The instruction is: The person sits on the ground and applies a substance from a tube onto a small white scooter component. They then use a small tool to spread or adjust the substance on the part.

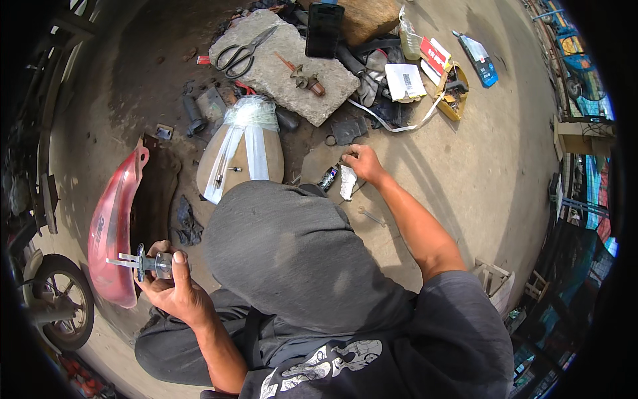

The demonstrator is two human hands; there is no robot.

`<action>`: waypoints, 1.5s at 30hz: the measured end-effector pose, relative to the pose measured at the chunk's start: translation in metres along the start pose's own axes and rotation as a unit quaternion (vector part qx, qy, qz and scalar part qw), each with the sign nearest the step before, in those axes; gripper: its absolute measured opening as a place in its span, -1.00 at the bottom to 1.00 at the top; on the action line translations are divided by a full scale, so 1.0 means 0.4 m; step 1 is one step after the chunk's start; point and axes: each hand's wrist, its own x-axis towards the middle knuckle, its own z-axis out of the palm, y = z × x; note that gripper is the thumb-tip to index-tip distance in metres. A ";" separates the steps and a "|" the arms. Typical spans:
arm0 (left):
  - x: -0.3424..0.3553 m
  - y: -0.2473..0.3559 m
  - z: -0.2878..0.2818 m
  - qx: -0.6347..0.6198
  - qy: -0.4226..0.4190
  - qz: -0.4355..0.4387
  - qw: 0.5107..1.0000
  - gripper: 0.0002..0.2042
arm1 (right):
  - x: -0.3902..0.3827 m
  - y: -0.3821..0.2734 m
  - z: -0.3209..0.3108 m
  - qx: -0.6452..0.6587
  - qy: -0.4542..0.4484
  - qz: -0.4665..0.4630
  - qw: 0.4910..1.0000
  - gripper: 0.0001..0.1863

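Now the left hand (178, 292) holds a pronged part (147, 265) out to the person's left, beside the bent leg and in front of the lower end of a red fender (109, 246). Its long axis runs almost level from left to right across the view: two slim, pale prongs point away to the left, a dark round flange stands crosswise behind them, and a greyish cylinder extends right, toward the palm. The left grip is closed on that cylinder, thumb on the near side and fingers curled around the far side.

The right hand (364, 164) reaches forward to the floor (505, 146), its fingers bent together. Whether this grip has hold of anything, or how far apart the fingertips are, cannot be told. Just beside it lie a dark tube (327, 178), slanting, and a crumpled white scrap (347, 183); a slender wrench (372, 217) lies nearer the body.

Ahead, a tan rounded pad (239, 149) bears pale strips and clear wrapping at its far end. Beyond, a stone slab (335, 83) carries scissors (246, 50), their blades angled to the far right, and a rusty fitting (309, 81). A black phone (324, 30) stands at the slab's far edge.
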 end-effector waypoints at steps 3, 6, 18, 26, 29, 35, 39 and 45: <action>-0.001 0.000 0.003 0.000 0.008 0.001 1.000 -0.70 | 0.005 0.012 0.004 -0.037 0.018 0.000 0.999 -0.75; -0.003 0.001 0.006 0.004 0.017 0.001 1.000 -0.70 | 0.010 0.000 0.006 -0.058 0.000 0.003 0.998 -0.74; -0.001 -0.006 -0.004 0.000 0.008 0.001 1.000 -0.72 | 0.040 -0.017 0.006 -0.135 -0.080 0.062 0.986 -0.71; -0.002 0.000 0.005 0.018 0.007 0.000 1.000 -0.74 | 0.073 0.013 0.012 -0.154 -0.103 0.076 0.980 -0.72; -0.001 -0.002 -0.002 0.026 0.006 -0.002 1.000 -0.73 | 0.083 -0.013 0.009 -0.170 -0.120 0.086 0.974 -0.68; 0.000 -0.008 0.003 0.016 0.007 0.001 1.000 -0.70 | 0.101 -0.011 0.021 -0.203 -0.121 0.108 0.966 -0.59; 0.002 -0.010 0.006 0.014 0.013 -0.005 1.000 -0.62 | 0.104 -0.009 0.023 -0.209 -0.111 0.119 0.964 -0.57; 0.003 -0.009 0.010 0.021 0.013 -0.004 1.000 -0.62 | 0.105 0.021 0.002 -0.081 -0.135 0.121 0.980 -0.72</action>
